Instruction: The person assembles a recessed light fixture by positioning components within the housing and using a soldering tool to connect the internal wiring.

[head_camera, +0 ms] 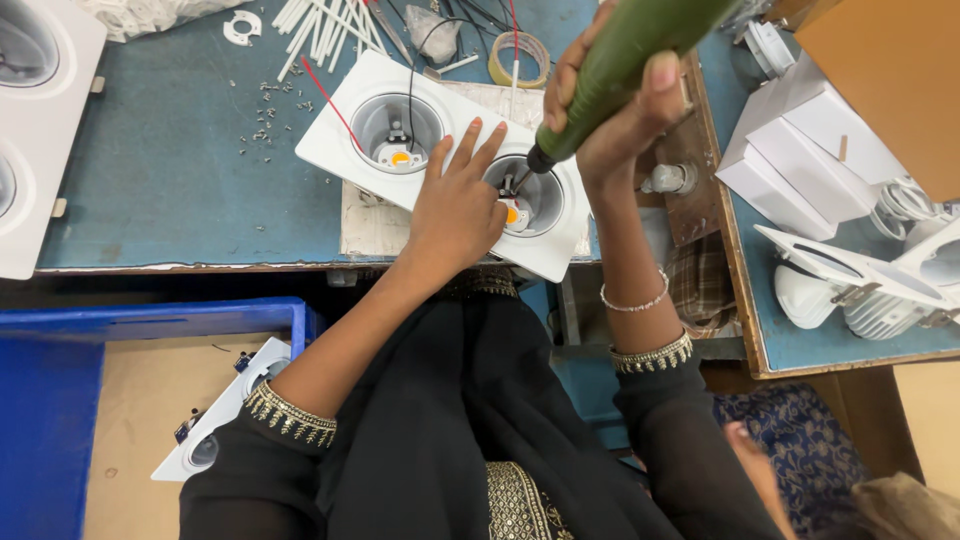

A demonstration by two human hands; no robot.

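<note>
A white twin downlight housing (pixel 345 135) lies at the near edge of the blue worktable, with two round recesses, each with a small yellow LED chip at the bottom. My left hand (pixel 455 205) rests flat on the housing between the recesses, fingers spread, fingertips at the rim of the right recess (pixel 545 200). My right hand (pixel 615 110) grips a green electric screwdriver (pixel 625 55), tilted, with its black tip down inside the right recess. Red and black wires (pixel 335 100) run from the left recess (pixel 400 130).
Loose screws (pixel 265 115), white sleeves (pixel 320 25) and a tape roll (pixel 520 55) lie behind the housing. White boxes (pixel 800 150) and more lamp parts (pixel 870 285) sit on the right. A blue crate (pixel 60 400) below left holds another housing (pixel 225 410). Another white housing (pixel 40 120) lies at far left.
</note>
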